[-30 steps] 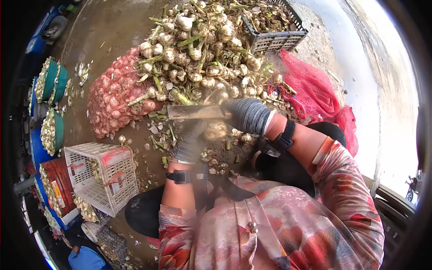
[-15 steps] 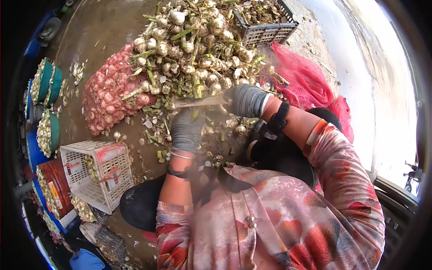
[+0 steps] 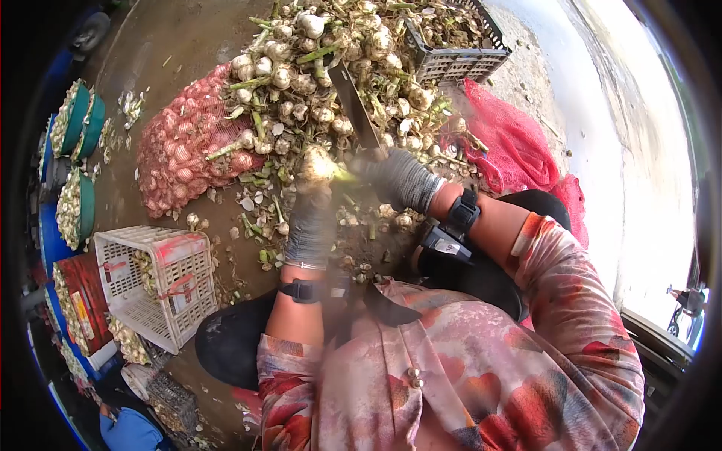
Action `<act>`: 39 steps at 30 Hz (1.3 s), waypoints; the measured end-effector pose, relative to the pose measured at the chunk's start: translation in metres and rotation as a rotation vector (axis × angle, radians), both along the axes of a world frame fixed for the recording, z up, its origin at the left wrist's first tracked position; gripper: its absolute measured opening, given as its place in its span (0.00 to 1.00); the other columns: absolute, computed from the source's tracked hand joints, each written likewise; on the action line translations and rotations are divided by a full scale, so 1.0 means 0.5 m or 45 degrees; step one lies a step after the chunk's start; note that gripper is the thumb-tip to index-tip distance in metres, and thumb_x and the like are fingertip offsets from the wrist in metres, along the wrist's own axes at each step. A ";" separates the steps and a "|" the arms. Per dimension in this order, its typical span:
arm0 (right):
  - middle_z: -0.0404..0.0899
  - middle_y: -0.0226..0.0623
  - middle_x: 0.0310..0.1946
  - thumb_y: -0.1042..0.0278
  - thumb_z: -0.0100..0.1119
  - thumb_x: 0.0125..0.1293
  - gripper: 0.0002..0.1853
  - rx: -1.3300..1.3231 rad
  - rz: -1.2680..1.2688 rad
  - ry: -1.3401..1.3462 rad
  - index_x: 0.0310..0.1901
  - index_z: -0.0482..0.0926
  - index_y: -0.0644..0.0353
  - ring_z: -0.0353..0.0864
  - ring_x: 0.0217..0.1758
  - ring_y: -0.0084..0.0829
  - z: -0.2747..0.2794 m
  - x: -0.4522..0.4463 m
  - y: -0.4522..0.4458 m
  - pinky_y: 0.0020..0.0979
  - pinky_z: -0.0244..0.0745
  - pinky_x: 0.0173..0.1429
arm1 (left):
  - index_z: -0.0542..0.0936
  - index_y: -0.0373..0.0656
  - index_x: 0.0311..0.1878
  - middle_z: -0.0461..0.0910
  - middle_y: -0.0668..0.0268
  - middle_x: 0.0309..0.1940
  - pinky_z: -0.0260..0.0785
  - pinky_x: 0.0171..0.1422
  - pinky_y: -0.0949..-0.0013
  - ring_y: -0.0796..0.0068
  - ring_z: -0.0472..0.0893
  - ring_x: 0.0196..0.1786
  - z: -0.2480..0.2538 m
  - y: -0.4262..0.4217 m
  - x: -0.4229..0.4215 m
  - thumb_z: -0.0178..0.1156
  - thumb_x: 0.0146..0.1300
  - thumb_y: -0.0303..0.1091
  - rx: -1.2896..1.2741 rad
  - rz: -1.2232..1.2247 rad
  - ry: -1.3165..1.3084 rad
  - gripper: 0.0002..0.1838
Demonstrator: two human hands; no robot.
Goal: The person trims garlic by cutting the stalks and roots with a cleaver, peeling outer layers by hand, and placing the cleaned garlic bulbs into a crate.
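My left hand, in a grey glove, is closed around a garlic bulb held root end up, with a short green stem pointing right. In my right hand, also gloved in grey, is a knife gripped by its handle. Its broad blade tilts up and away, over the heap of garlic. The two hands are close together, and the fingers of both are partly blurred. Stem pieces and loose skins lie on the ground beneath them.
A full red mesh bag of garlic leans left of the heap. At the back stands a black crate, with an unfilled red net before it. A white crate lies tipped at left, near green tubs of garlic.
The knife has swung from lying crosswise between the hands to pointing away. The garlic bulb in my left hand now shows plainly. The whole view has shifted slightly.
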State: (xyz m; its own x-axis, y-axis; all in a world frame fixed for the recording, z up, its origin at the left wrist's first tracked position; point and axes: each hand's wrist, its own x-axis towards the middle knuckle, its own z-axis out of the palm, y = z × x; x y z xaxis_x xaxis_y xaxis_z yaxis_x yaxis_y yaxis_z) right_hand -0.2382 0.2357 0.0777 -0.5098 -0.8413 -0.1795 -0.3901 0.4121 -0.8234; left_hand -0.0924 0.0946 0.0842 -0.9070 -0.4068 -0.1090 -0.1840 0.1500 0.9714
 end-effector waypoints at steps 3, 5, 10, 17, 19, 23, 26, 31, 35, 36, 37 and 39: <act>0.82 0.43 0.32 0.48 0.59 0.64 0.20 -0.020 -0.053 -0.072 0.47 0.78 0.56 0.81 0.35 0.37 0.042 0.044 0.002 0.38 0.75 0.41 | 0.68 0.35 0.61 0.74 0.61 0.51 0.68 0.58 0.69 0.70 0.75 0.50 -0.086 -0.022 0.012 0.53 0.70 0.36 0.371 -0.109 -0.018 0.20; 0.81 0.47 0.31 0.46 0.59 0.63 0.22 -0.187 -0.102 -0.034 0.47 0.77 0.56 0.82 0.35 0.45 0.038 0.046 0.004 0.41 0.76 0.41 | 0.67 0.35 0.62 0.74 0.63 0.53 0.66 0.62 0.66 0.69 0.75 0.52 -0.023 -0.011 0.009 0.59 0.65 0.41 1.162 -0.033 0.141 0.27; 0.81 0.44 0.29 0.57 0.63 0.57 0.16 0.003 0.117 0.422 0.43 0.76 0.55 0.82 0.35 0.50 0.135 0.019 0.028 0.46 0.76 0.38 | 0.68 0.36 0.62 0.74 0.63 0.54 0.66 0.63 0.66 0.70 0.75 0.54 0.006 -0.040 0.007 0.62 0.63 0.40 0.235 -0.021 0.124 0.28; 0.80 0.41 0.24 0.67 0.63 0.48 0.15 0.021 0.327 0.669 0.41 0.76 0.50 0.82 0.32 0.48 0.155 0.026 0.033 0.45 0.75 0.32 | 0.69 0.36 0.61 0.75 0.62 0.54 0.67 0.62 0.66 0.70 0.75 0.55 -0.003 -0.060 0.035 0.61 0.63 0.37 -0.130 0.089 0.126 0.26; 0.80 0.42 0.24 0.67 0.63 0.48 0.15 0.073 0.367 0.651 0.41 0.76 0.50 0.82 0.32 0.48 0.156 0.023 0.036 0.45 0.75 0.32 | 0.69 0.37 0.61 0.75 0.62 0.54 0.67 0.62 0.66 0.70 0.76 0.55 0.005 -0.059 0.038 0.60 0.63 0.36 -0.069 0.025 0.132 0.25; 0.80 0.43 0.25 0.67 0.62 0.48 0.14 0.181 0.467 0.589 0.40 0.77 0.51 0.82 0.32 0.49 0.149 0.028 0.048 0.46 0.75 0.33 | 0.70 0.37 0.61 0.76 0.62 0.54 0.68 0.62 0.66 0.70 0.76 0.55 0.008 -0.048 0.040 0.60 0.63 0.34 0.080 -0.167 0.132 0.24; 0.80 0.44 0.25 0.67 0.61 0.48 0.14 0.168 0.422 0.617 0.40 0.76 0.51 0.82 0.32 0.50 0.125 0.031 0.057 0.46 0.75 0.33 | 0.70 0.37 0.60 0.76 0.62 0.54 0.68 0.61 0.66 0.70 0.76 0.55 0.013 -0.035 0.036 0.59 0.63 0.32 0.167 -0.309 0.119 0.23; 0.79 0.43 0.23 0.64 0.64 0.44 0.18 0.182 0.366 0.665 0.40 0.76 0.53 0.82 0.33 0.49 0.082 0.004 0.069 0.46 0.75 0.34 | 0.71 0.37 0.60 0.77 0.61 0.54 0.69 0.61 0.67 0.71 0.77 0.56 0.009 -0.025 0.033 0.58 0.63 0.30 0.245 -0.396 0.081 0.22; 0.81 0.44 0.26 0.63 0.63 0.48 0.17 0.158 0.361 0.750 0.42 0.78 0.54 0.83 0.35 0.48 0.068 0.005 0.067 0.44 0.77 0.36 | 0.72 0.38 0.60 0.78 0.61 0.54 0.69 0.62 0.68 0.70 0.77 0.56 -0.004 -0.020 0.043 0.58 0.63 0.30 0.695 -0.195 0.093 0.21; 0.81 0.44 0.26 0.63 0.63 0.48 0.17 0.153 0.359 0.754 0.42 0.78 0.54 0.83 0.35 0.48 0.068 0.000 0.066 0.44 0.77 0.36 | 0.72 0.39 0.60 0.78 0.60 0.54 0.68 0.63 0.68 0.70 0.77 0.56 0.031 -0.013 0.035 0.58 0.63 0.30 0.835 -0.138 0.101 0.21; 0.82 0.46 0.28 0.63 0.61 0.51 0.14 0.353 0.180 0.632 0.40 0.79 0.56 0.84 0.36 0.47 0.063 -0.015 0.064 0.43 0.77 0.38 | 0.73 0.41 0.59 0.78 0.59 0.54 0.68 0.63 0.67 0.68 0.77 0.57 0.077 -0.019 0.036 0.58 0.63 0.32 -0.164 -0.400 0.030 0.21; 0.82 0.49 0.30 0.61 0.59 0.57 0.12 0.638 -0.093 0.493 0.38 0.81 0.59 0.84 0.37 0.46 0.044 -0.094 0.101 0.41 0.78 0.40 | 0.75 0.43 0.55 0.78 0.57 0.50 0.70 0.59 0.64 0.63 0.77 0.54 0.099 -0.023 0.060 0.62 0.60 0.39 -0.356 -0.401 0.135 0.21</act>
